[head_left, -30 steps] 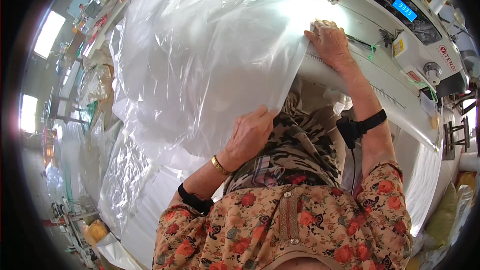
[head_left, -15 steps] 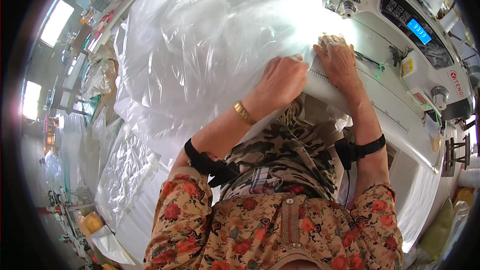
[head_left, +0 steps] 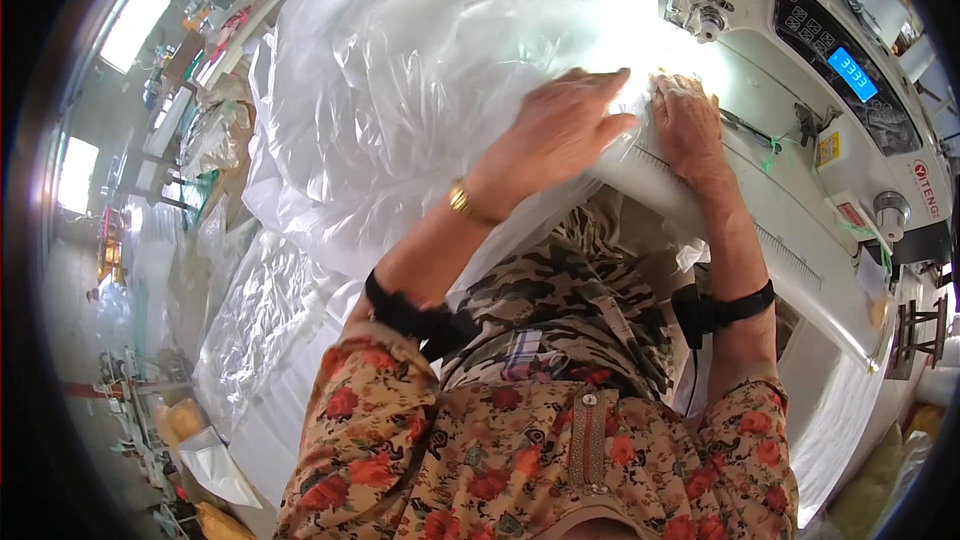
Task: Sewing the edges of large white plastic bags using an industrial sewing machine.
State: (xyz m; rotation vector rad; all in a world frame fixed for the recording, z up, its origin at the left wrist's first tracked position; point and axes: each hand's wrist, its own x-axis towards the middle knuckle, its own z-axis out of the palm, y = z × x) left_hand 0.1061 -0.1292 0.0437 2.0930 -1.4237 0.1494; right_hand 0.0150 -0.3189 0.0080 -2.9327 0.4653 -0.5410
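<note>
A large sheet of clear, crinkled plastic film (head_left: 400, 90) spreads over the white sewing machine's bed (head_left: 790, 205) and hangs toward my lap. Over its right part is my left hand (head_left: 565, 130), index finger stretched out and thumb apart, with nothing visible in it. Whether it touches the film I cannot tell. My right hand (head_left: 690, 125) lies palm down on the bed beside the film's edge, fingers extended close to the needle area. Bright lamp light washes out its fingertips. The sewing machine head (head_left: 850, 130), with its lit blue display, stands to the right.
A printed ruler scale (head_left: 790, 252) runs along the bed's front edge. Green thread (head_left: 772, 152) lies by the machine's base. More bunched plastic (head_left: 265, 320) hangs at the left, beside a cluttered table (head_left: 262, 10) farther off. A dark wooden stool (head_left: 918, 330) stands at the right.
My left hand has opened from a closed shape, lifting slightly with its index finger now stretched out. My right hand stays at the same spot on the bed. The whole view has shifted a little.
</note>
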